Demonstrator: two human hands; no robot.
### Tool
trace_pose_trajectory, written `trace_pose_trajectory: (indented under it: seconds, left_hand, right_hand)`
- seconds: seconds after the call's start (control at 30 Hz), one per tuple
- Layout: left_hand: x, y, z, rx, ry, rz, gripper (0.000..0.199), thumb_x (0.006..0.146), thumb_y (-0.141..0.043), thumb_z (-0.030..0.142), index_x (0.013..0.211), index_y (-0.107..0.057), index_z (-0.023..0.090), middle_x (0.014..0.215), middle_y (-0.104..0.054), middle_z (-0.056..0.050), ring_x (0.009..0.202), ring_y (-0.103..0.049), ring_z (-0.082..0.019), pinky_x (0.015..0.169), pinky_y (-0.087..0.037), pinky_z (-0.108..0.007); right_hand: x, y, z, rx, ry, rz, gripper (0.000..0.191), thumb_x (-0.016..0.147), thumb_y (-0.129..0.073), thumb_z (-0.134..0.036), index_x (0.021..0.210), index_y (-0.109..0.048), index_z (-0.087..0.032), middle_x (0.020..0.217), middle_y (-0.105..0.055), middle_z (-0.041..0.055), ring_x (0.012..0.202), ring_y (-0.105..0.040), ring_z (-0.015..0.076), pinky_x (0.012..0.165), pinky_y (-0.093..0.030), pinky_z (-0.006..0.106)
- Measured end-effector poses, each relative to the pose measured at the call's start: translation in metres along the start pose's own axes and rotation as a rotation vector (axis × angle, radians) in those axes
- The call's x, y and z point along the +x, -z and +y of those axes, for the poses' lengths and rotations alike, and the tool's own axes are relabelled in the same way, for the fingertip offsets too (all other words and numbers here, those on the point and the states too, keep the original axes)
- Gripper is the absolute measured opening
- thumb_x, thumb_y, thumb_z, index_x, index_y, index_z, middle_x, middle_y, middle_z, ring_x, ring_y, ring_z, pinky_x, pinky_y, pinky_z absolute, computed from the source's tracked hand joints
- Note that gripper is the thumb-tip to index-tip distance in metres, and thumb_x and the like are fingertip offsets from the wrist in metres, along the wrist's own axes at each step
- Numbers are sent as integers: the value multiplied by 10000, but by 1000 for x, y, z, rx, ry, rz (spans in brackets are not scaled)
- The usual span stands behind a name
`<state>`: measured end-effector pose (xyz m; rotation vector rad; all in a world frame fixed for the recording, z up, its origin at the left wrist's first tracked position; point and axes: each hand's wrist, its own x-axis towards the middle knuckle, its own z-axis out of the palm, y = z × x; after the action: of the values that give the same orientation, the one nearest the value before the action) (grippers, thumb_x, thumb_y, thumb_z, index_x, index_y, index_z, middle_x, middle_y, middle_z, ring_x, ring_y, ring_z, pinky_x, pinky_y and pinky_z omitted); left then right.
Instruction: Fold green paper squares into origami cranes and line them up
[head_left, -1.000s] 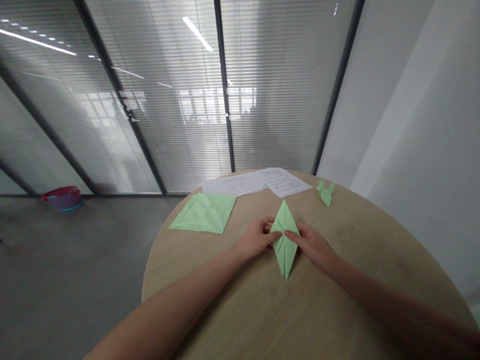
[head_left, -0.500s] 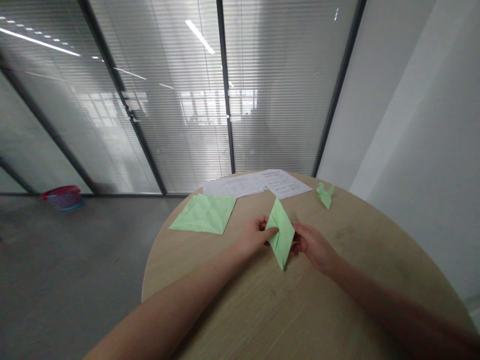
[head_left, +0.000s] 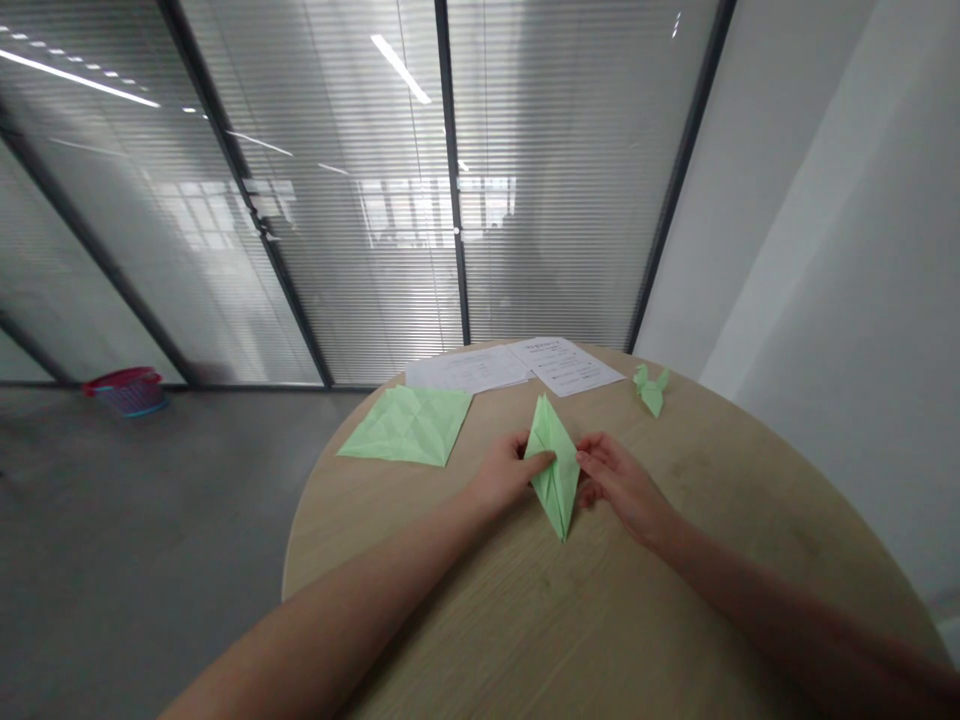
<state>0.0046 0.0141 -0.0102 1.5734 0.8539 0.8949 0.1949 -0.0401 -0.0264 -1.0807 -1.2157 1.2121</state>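
A light green paper folded into a long diamond (head_left: pixel 559 480) is held above the round wooden table (head_left: pixel 480 640), one tip pointing away from me and one toward me. My left hand (head_left: pixel 510 470) grips its left side, thumb on the front face and fingers behind. At its right corner, my right hand (head_left: pixel 619 485) pinches the edge between thumb and index finger; the other fingers are curled below. Creases run lengthwise down the front of the diamond.
A creased green sheet (head_left: pixel 409 425) lies at the table's left. White papers (head_left: pixel 472 370) and a printed page (head_left: pixel 566 366) are at the far edge. A small folded green figure (head_left: pixel 651 390) stands at right. On the floor sits a basket (head_left: pixel 131 392).
The diamond has turned and shifted slightly left, and its upper tip now shows separate layers. My right hand has moved a little left with its edge.
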Motion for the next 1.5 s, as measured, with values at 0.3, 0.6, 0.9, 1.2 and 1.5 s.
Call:
trace_pose_trajectory:
  seconds: [0.3,0.6,0.9,1.2,1.5]
  left_hand:
    - [0,-3,-4,-4,-23,14,260,782,-774,315,945,-674,140,847,-701,-45,752,-637,-173,687,-493,-278]
    - [0,-5,-8,-87,34,-35,692,819,-772,373,1423,-500,174,794,-694,-9,601,-618,-135,535,-449,-226]
    - [1,-2,-5,-21,10,24,693,791,-796,300,1418,-539,155,896,-745,-65,677,-670,-166,596,-503,-258]
    - [1,-1,-1,17,24,107,622,777,-785,222,1361,-584,147,852,-733,-41,678,-661,-156,629,-511,-254]
    - [-3,-6,4,118,-17,67,534,800,-718,183,1325,-627,149,926,-747,-64,721,-663,-170,641,-509,-268]
  right_hand:
    - [3,1,6,-75,1,-15,440,721,-815,-510,814,-484,-235,705,-609,-33,503,-557,119,473,-444,250]
    - [6,2,8,-66,-41,48,387,732,-795,-492,789,-516,-230,668,-595,-24,544,-581,149,504,-474,277]
    - [5,2,5,-118,-12,42,384,698,-823,-483,810,-561,-226,705,-617,-15,536,-554,132,486,-464,263]
    - [1,7,-1,-176,110,28,305,765,-742,-470,923,-699,-214,788,-701,26,566,-599,142,530,-485,276]
    - [4,3,5,-132,70,33,344,701,-818,-454,829,-591,-229,676,-617,-31,500,-569,124,465,-446,249]
